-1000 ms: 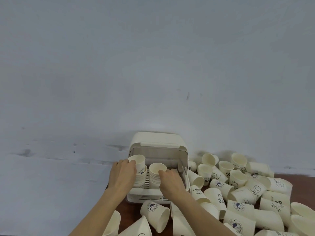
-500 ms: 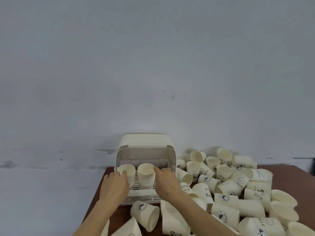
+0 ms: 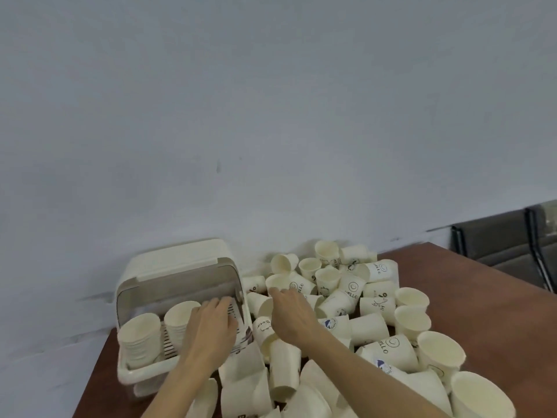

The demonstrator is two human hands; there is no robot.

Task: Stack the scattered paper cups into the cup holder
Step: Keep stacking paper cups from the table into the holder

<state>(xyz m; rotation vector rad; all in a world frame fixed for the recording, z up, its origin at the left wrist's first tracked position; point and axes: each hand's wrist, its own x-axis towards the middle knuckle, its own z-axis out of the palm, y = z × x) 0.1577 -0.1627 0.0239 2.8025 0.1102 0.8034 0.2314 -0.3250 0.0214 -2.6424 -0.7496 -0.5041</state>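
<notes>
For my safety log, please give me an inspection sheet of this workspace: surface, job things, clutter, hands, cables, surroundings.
Surface: brown wooden table, bare at its right.
Job's things: cream plastic cup holder, lid raised, two stacks of white paper cups inside; loose paper cup pile to its right.
Clutter: nothing seen.
Hands: left hand inside the holder, fingers straight; right hand reaching over the pile, grasp unclear.
Cables: nothing seen.
Surroundings: pale grey wall; dark chairs at right.
</notes>
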